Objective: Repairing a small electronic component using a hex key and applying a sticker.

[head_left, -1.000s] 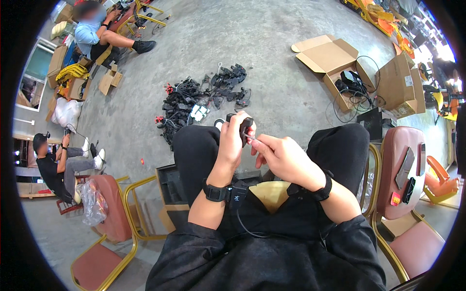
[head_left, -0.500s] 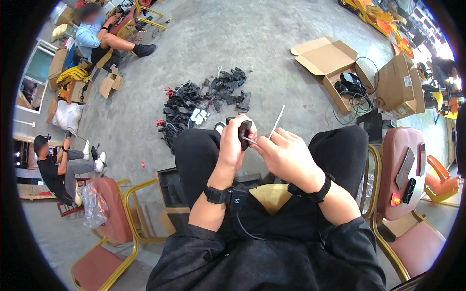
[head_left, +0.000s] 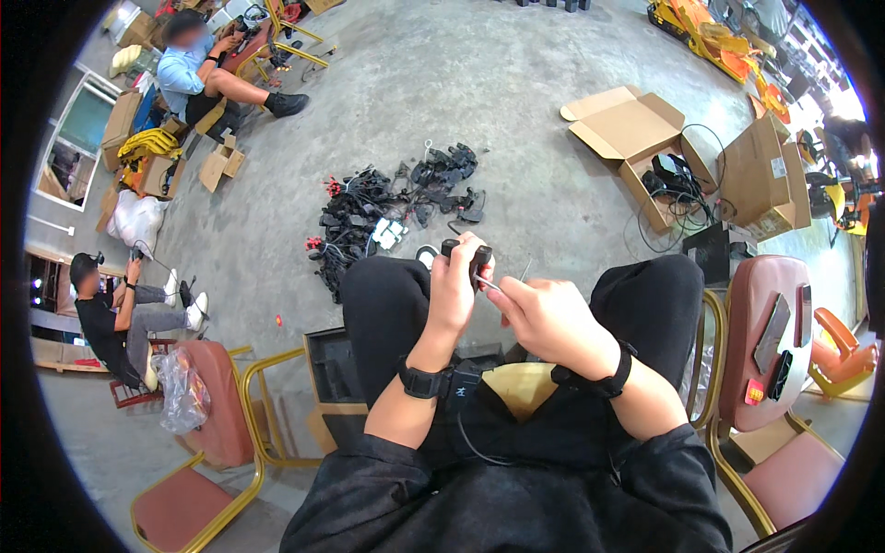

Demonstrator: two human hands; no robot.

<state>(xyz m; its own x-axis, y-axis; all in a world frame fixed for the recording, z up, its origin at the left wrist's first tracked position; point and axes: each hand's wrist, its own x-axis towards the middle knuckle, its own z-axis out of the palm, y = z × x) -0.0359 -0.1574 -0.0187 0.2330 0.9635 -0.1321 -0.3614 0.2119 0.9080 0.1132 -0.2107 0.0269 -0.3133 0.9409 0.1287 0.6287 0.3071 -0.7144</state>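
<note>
My left hand [head_left: 453, 297] is closed around a small black part [head_left: 480, 262], held up between my knees. Fingers cover much of that part, so its full shape is hidden. My right hand [head_left: 559, 319] pinches a thin silvery hex key [head_left: 488, 283]. One end of the key meets the black part; its other end sticks up behind my right fingers, and the bend is hidden in the grip. Beyond my hands, a heap of black parts with cables [head_left: 355, 217] lies on the floor, with a few white pieces [head_left: 388, 233] on it.
An open cardboard box [head_left: 656, 214] with black cables stands ahead right, beside another carton [head_left: 761, 180]. Chairs flank me: one at left [head_left: 217, 405] with a plastic bag, one at right [head_left: 749, 341] carrying flat dark items. Two people sit at the far left and left.
The hex key has swung round: its long upright end now shows much shorter behind my right fingers. The black part has turned slightly in my left hand. The whole view has shifted a little.
</note>
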